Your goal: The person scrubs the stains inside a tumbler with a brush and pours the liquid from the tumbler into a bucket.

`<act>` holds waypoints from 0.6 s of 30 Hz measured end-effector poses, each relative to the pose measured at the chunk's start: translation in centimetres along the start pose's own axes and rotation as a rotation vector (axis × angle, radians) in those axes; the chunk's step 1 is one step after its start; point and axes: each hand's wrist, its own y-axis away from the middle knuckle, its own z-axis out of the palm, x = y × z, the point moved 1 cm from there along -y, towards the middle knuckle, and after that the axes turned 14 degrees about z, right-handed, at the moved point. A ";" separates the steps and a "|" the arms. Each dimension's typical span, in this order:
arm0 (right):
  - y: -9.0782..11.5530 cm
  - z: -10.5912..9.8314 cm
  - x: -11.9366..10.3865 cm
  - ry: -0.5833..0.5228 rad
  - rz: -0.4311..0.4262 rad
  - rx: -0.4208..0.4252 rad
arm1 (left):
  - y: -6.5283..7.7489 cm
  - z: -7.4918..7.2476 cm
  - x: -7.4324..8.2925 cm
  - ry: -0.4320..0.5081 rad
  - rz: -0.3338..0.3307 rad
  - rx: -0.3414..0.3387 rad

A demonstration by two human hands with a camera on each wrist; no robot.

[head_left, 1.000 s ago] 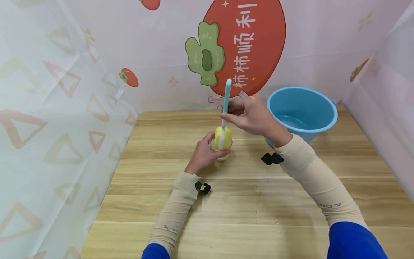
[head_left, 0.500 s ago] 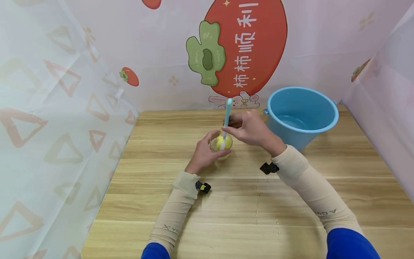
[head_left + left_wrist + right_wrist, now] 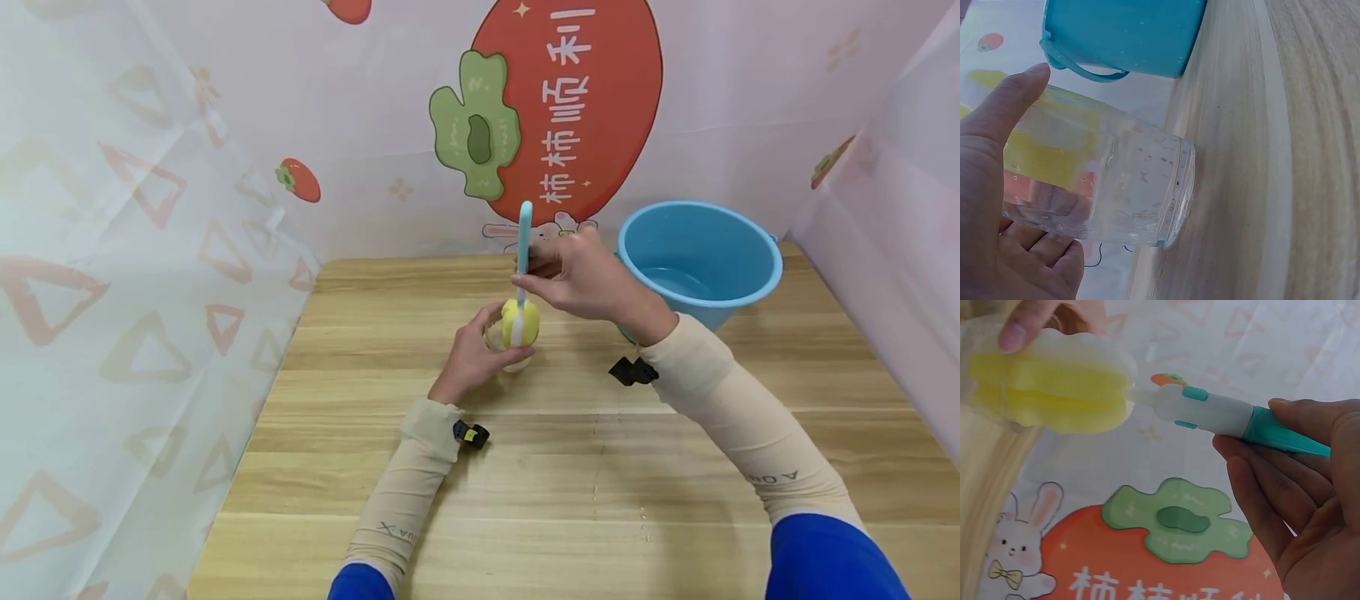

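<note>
My left hand (image 3: 474,357) grips a clear glass cup (image 3: 1135,181), fingers and thumb on opposite sides of its upper part. The cup stands upright on the wooden table, its base plain in the left wrist view. Between thumb and fingertips, my right hand (image 3: 581,273) pinches the teal handle (image 3: 1291,434) of a cup brush. Yellow and white, the brush's sponge head (image 3: 1054,394) sits partly inside the cup, with its upper portion above the rim. In the head view my left hand covers part of the cup.
A light blue bucket (image 3: 712,315) stands at the back right of the table, behind my right forearm. Small water drops (image 3: 596,429) dot the wood in front. Printed cloth walls (image 3: 375,192) rise along the back and sides.
The brush went down into the cup half a second ago, and now my right hand has raised it partly out again. My left hand and the cup have stayed in place.
</note>
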 end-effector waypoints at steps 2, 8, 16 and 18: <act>-0.2 -0.4 -0.4 0.004 -0.016 0.009 | 0.0 0.0 0.0 0.003 0.009 0.001; -0.4 -0.2 -0.5 0.033 0.007 0.001 | -0.1 -0.2 0.3 0.005 -0.006 0.002; 0.8 2.8 1.6 0.016 0.083 -0.053 | 0.1 -0.2 0.2 0.020 -0.034 -0.009; 1.1 3.4 1.9 0.008 0.092 -0.052 | 0.1 -0.2 0.1 0.023 -0.034 -0.009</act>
